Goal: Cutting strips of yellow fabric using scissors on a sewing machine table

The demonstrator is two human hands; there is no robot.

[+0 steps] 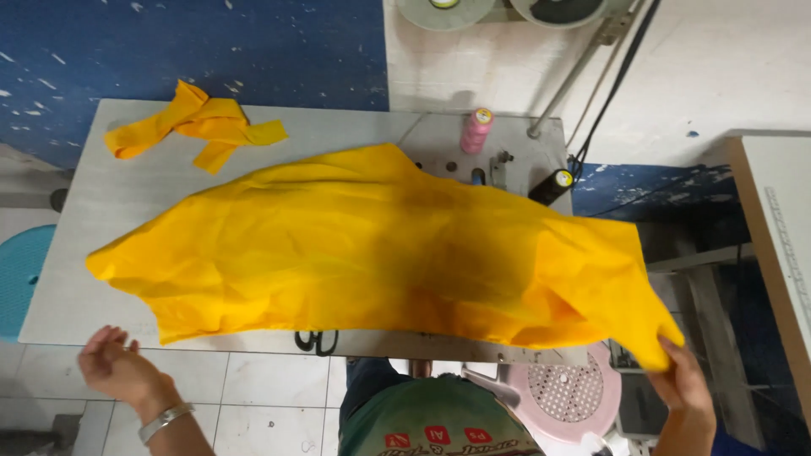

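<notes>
Two hands, one sheet of yellow cloth (380, 253) spread across your bench (76, 245).

Your right hand (680, 380) pinches the cloth's far right corner off the bench edge, fingers closed on it, likely keeping the sheet taut and flat. Your left hand (118, 365) hangs below the near left edge, fingers loosely open, holding nothing. One bundle of yellow strips (198, 125) lies well apart at the back left; two thread cones, one pink (476, 129) and one dark (553, 186), stand behind; scissors (317, 341) peek out beneath the near hem.
</notes>
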